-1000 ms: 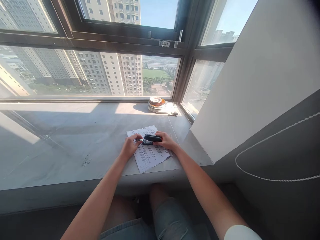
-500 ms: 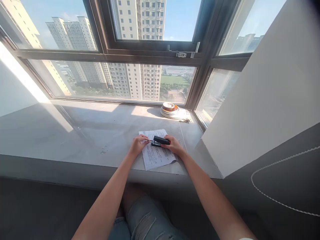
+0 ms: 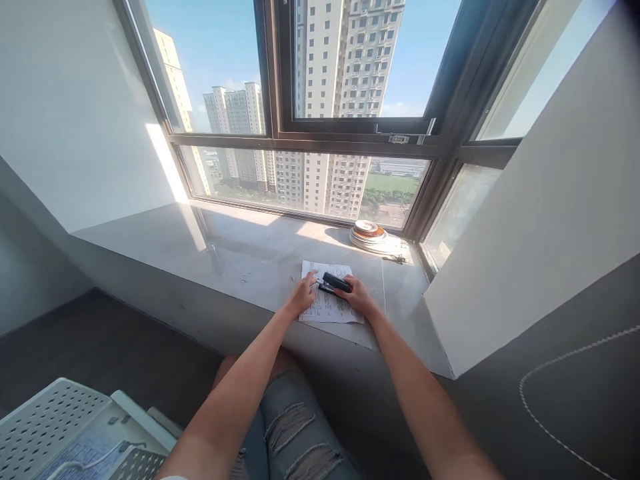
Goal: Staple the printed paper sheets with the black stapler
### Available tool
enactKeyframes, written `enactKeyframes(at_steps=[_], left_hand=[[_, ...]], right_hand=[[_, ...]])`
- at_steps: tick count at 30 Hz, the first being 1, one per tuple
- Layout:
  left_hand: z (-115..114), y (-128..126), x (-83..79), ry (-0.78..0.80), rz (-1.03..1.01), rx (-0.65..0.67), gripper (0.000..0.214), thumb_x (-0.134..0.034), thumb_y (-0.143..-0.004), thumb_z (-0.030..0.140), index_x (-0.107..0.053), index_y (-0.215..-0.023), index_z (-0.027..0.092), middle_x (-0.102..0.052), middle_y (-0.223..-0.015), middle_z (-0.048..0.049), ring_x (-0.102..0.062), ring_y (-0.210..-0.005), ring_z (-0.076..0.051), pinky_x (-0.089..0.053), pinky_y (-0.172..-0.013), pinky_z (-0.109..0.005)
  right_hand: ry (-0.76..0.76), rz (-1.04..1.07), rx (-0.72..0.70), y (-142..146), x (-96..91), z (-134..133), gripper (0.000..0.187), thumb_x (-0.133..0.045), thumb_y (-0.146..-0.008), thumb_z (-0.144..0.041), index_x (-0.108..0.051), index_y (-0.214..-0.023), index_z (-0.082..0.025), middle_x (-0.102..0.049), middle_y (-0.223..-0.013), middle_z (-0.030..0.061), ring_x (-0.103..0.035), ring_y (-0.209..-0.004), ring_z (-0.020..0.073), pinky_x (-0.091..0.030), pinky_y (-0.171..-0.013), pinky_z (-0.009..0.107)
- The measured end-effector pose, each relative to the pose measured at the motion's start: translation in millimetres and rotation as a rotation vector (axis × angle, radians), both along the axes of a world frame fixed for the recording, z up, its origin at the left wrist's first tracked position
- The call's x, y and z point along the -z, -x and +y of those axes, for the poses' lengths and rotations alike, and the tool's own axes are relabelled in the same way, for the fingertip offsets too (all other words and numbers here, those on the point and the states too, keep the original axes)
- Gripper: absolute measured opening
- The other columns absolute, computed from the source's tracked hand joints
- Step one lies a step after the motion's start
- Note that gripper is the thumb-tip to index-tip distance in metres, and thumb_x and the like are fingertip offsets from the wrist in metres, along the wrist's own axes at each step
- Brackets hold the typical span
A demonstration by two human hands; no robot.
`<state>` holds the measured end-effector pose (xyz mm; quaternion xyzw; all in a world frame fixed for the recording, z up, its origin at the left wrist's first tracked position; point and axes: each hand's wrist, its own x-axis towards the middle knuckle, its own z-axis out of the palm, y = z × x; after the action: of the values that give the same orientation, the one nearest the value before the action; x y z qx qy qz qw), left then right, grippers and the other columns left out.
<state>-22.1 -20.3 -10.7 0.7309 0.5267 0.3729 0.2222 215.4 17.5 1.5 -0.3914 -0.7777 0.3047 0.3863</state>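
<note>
A black stapler (image 3: 336,283) is held above printed paper sheets (image 3: 327,310), its upper and lower arms spread apart at the left end. My right hand (image 3: 357,295) is closed around its right end. At the stapler's open end, my left hand (image 3: 303,293) has its thumb and fingers bent close to a small silver part. Whether the fingertips grip that part or a loose piece is too small to tell. Text lines cover the paper, which lies on the grey window ledge (image 3: 270,250).
By the window corner, a round stack of white and orange coils (image 3: 369,235) sits on the ledge. A white perforated plastic item (image 3: 60,407) stands at the lower left. On the right hangs a beaded cord (image 3: 530,407) beside the wall (image 3: 525,253).
The view has turned to the left, bringing the white perforated item into sight. My left fingers have shifted slightly at the stapler's open end; my right hand still holds the stapler.
</note>
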Motion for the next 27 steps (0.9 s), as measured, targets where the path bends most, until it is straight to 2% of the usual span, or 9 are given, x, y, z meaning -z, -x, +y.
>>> enactKeyframes(at_steps=[2,4,7,11,15,18,22,27], left_hand=[[-3,-6,1.5,0.006,0.009,0.091,0.076,-0.05,-0.083,0.004,-0.034,-0.156,0.02,-0.056,-0.15,-0.0185,-0.055,-0.139,-0.029,-0.044,-0.116,-0.047],[-5,-9,0.9,0.021,-0.006,0.163,0.077,-0.048,-0.081,0.002,-0.031,-0.154,0.022,-0.053,-0.153,-0.0175,-0.055,-0.139,-0.028,-0.043,-0.116,-0.046],[-7,-8,-3.0,0.057,-0.033,0.202,0.076,-0.047,-0.079,0.003,-0.03,-0.15,0.025,-0.052,-0.154,-0.0155,-0.057,-0.138,-0.027,-0.045,-0.113,-0.045],[-10,-7,-7.5,0.025,-0.048,0.157,0.062,-0.053,-0.085,0.01,-0.037,-0.143,0.024,-0.058,-0.146,-0.016,-0.058,-0.137,-0.026,-0.046,-0.113,-0.044],[-7,-6,-7.9,-0.047,-0.065,0.105,0.042,-0.059,-0.092,0.028,-0.05,-0.133,0.022,-0.068,-0.132,-0.0145,-0.06,-0.133,-0.027,-0.046,-0.112,-0.044],[-5,-6,-7.1,-0.082,-0.013,0.08,0.038,-0.059,-0.093,0.035,-0.057,-0.128,0.02,-0.068,-0.13,-0.0143,-0.059,-0.131,-0.03,-0.046,-0.111,-0.047],[-9,-10,-12.0,-0.093,0.029,-0.019,0.032,-0.057,-0.092,0.031,-0.062,-0.121,0.019,-0.067,-0.127,-0.0139,-0.059,-0.126,-0.029,-0.048,-0.109,-0.048],[-7,-13,-38.1,-0.024,0.012,-0.361,0.014,-0.062,-0.079,0.017,-0.064,-0.093,0.021,-0.063,-0.12,-0.0143,-0.057,-0.122,-0.033,-0.048,-0.103,-0.051]], right_hand=[[-0.03,-0.007,-0.015,2,-0.5,-2,0.036,-0.07,-0.08,-0.053,-0.056,-0.072,-0.02,-0.05,-0.079,0.0002,-0.048,-0.072,0.018,-0.037,-0.068,0.032],[-0.068,-0.008,-0.03,4,-1.0,-4,0.036,-0.07,-0.08,-0.052,-0.054,-0.071,-0.021,-0.051,-0.08,0.0006,-0.049,-0.074,0.0187,-0.038,-0.07,0.033],[-0.095,-0.014,-0.033,4,-1.4,-4,0.037,-0.07,-0.078,-0.053,-0.052,-0.07,-0.022,-0.052,-0.08,0.0011,-0.049,-0.075,0.0194,-0.039,-0.07,0.033],[-0.092,-0.033,-0.025,1,-1.9,-4,0.037,-0.07,-0.077,-0.054,-0.055,-0.071,-0.022,-0.053,-0.08,0.0006,-0.049,-0.075,0.0188,-0.038,-0.07,0.032],[-0.107,-0.046,-0.053,-2,-2.7,-3,0.037,-0.07,-0.079,-0.054,-0.056,-0.07,-0.02,-0.052,-0.079,-0.0003,-0.049,-0.075,0.0174,-0.037,-0.071,0.031],[-0.116,-0.028,-0.059,-2,-3.7,-2,0.037,-0.07,-0.08,-0.053,-0.058,-0.072,-0.02,-0.053,-0.081,-0.0002,-0.05,-0.075,0.017,-0.037,-0.071,0.031],[-0.109,0.013,0.007,-2,-5.4,-2,0.036,-0.071,-0.078,-0.054,-0.06,-0.074,-0.02,-0.053,-0.08,0.0,-0.05,-0.074,0.0171,-0.037,-0.07,0.031],[-0.108,0.079,0.113,-4,-6.5,-2,0.039,-0.07,-0.075,-0.057,-0.061,-0.071,-0.02,-0.054,-0.077,0.0017,-0.05,-0.072,0.0181,-0.039,-0.069,0.033]])
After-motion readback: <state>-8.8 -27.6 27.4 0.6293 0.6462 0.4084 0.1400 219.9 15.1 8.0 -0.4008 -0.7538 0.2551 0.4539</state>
